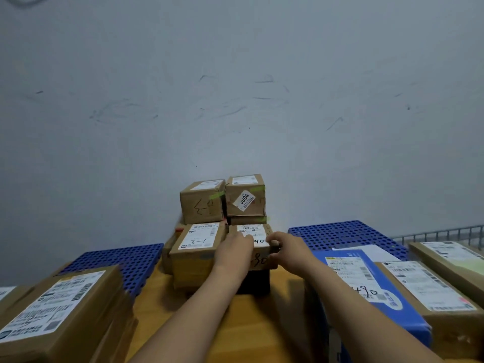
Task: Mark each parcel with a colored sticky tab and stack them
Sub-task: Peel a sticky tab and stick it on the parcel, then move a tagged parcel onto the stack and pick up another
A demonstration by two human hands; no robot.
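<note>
— Where has the work got to, would you say?

— Partway. There's a stack (222, 231) against the wall, and the two top boxes at the back each show a green tab (218, 195) at an upper edge. A third strip of green shows on the box below the right one.

— And the one being handled?

— That's the small box (252, 231), front right of the stack. It sits on a black box (255, 282), right beside the box marked 3-1 (196, 247). The left hand (237, 248) lies over its near top edge, fingers across the white label. Whether they're flat or hooked I can't tell from here. The right hand (286, 248) has thumb and fingers curled round the right corner, pinching the box.

— Has it got a tab on it?

— None that I can see, but the hands cover much of it. I'd guess it's either being tabbed or settled into place.

— So what's left?

— A fair bit, I think. The big parcel (57, 310) at the near left, the blue parcel (366, 292) and the brown parcel (429, 292) beside it all lie apart from the stack on the table (162, 297), and I see no tab on any of them.
</note>
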